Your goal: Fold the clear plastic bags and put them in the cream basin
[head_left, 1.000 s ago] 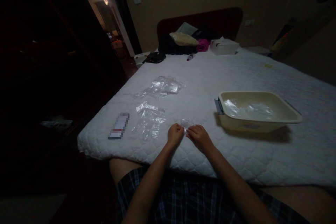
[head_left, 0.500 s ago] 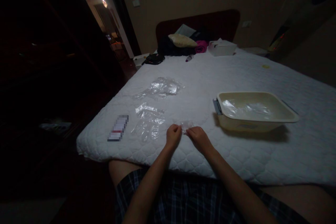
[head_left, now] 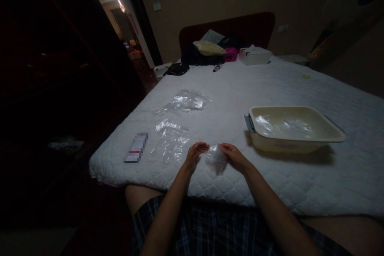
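A small clear plastic bag [head_left: 217, 160] hangs from my right hand [head_left: 235, 157], pinched between thumb and fingers above the white quilted bed. My left hand [head_left: 195, 155] is just left of the bag, its fingers apart and holding nothing. Further left, crumpled clear plastic bags [head_left: 171, 140] lie on the quilt, and another heap of clear bags [head_left: 190, 102] lies beyond them. To the right stands a cream plastic bin [head_left: 294, 144] with a grey side handle; clear plastic bags [head_left: 283, 126] rest inside it.
A phone-like slab [head_left: 136, 148], blurred out, lies near the bed's left edge. Towards the headboard [head_left: 228, 24] are a white box [head_left: 255, 56], a pink roll [head_left: 231, 54], a pale pillow [head_left: 209, 48], dark cloth and a small bottle [head_left: 217, 68].
My left hand has let go of the clear bag and opened, moving slightly left. My right hand has moved a little right, and the bag now hangs down from it.
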Tool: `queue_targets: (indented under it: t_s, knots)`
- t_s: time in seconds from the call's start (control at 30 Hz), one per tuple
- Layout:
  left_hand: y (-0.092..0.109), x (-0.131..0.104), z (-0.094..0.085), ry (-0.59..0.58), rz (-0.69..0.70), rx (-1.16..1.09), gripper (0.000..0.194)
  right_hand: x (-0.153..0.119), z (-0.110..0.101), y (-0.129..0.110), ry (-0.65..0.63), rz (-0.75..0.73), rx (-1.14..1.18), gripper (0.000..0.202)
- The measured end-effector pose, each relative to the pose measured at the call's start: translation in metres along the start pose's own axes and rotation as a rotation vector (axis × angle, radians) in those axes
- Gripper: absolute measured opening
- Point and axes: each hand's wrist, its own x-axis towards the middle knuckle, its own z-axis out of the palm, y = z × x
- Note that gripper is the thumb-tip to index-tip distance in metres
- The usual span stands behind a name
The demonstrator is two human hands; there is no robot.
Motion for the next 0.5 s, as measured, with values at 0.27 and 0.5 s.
queue_targets:
  t_s: [0.27,0.5]
  knots:
    - [-0.002,0.002,0.005,-0.026,-0.143,0.220,0.033,-0.001,0.019,0.010,0.200,-0.341,-0.524,0.028]
    - [-0.001,0.001,0.007,0.050,-0.131,0.236,0.029,0.000,0.016,0.014,0.285,-0.315,-0.511,0.029]
